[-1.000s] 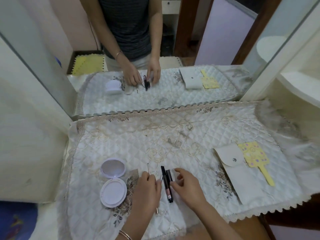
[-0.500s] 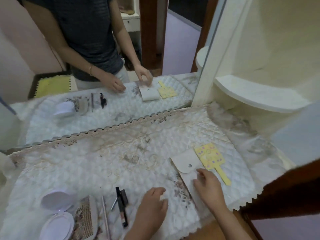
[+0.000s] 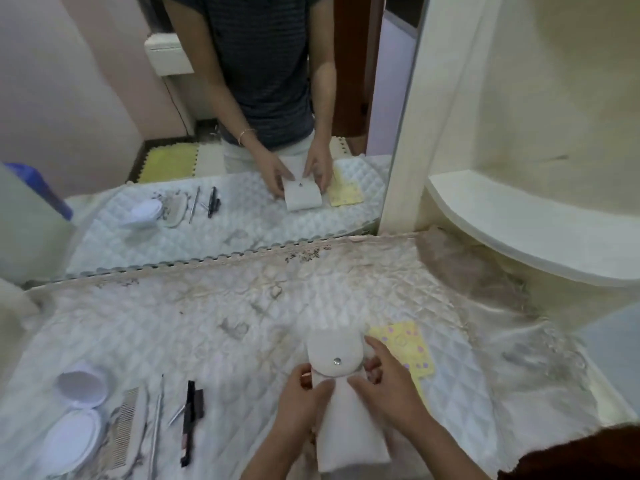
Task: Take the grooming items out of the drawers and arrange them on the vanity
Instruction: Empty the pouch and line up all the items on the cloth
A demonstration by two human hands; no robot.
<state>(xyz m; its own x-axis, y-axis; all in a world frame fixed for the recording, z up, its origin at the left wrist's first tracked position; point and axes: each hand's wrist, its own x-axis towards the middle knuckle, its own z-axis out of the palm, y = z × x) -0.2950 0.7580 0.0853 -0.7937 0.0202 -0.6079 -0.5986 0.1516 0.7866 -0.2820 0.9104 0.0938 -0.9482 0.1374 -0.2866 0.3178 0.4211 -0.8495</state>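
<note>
Nearest the camera: white pouch (image 3: 349, 420) lying lengthwise on the quilted vanity cover (image 3: 214, 327), flap snapped down, metal stud (image 3: 336, 361) visible at the flap's middle. Left hand (image 3: 300, 400) pinching the pouch's left edge just below the flap; right hand (image 3: 389, 386) pinching the right edge opposite, fingers curled round the side. Both grips closed on the pouch, not clenched hard.

Handling assessment: pouch judged soft and light, likely felt or faux leather, prone to sagging if lifted from one end. Contents not visible; weight inside cannot be told. Best hold judged to be both long edges near the flap, as now, or flat under the body. Stud area stiffest; flap to be lifted at its lower lip.

Just beside the right hand, partly under it: yellow patterned card (image 3: 405, 344), flat and thin, likely slippery on satin.

Further left, well apart: black pencil-like tools (image 3: 188, 420), thin metal pick (image 3: 158, 414), comb (image 3: 128, 427), open white compact (image 3: 78, 414), laid in a row.

Beyond: lace trim, then mirror (image 3: 207, 133) repeating the scene; curved shelf (image 3: 519, 223) at right.
</note>
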